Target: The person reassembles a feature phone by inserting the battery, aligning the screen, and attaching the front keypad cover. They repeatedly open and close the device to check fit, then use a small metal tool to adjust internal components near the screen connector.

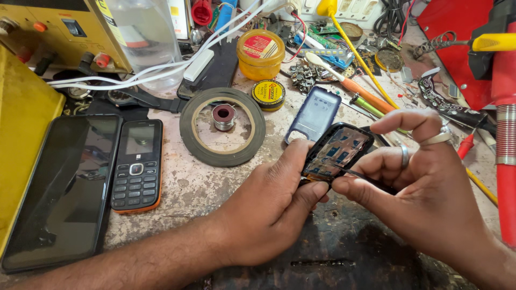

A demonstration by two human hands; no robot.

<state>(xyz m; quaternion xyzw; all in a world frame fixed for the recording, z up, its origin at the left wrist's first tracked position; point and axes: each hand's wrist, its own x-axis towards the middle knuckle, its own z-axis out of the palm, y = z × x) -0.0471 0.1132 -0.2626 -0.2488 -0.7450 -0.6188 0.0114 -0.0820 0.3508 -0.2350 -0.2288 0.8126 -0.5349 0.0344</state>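
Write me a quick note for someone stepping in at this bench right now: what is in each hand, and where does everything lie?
Left hand: grips the opened phone, circuit board facing up.
Right hand: pinches a thin dark tool, tip at the phone's lower edge.
Back cover: off, lying just behind the phone.
Keypad phone and smartphone: flat at left.
Tape ring: centre.
Phone open; board not yet out.

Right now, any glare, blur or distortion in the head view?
Head view: sharp on both hands and the opened phone body; soft reflections on the large black smartphone screen; edges bend slightly, wide-angle; even light, faint shadows under the left hand.
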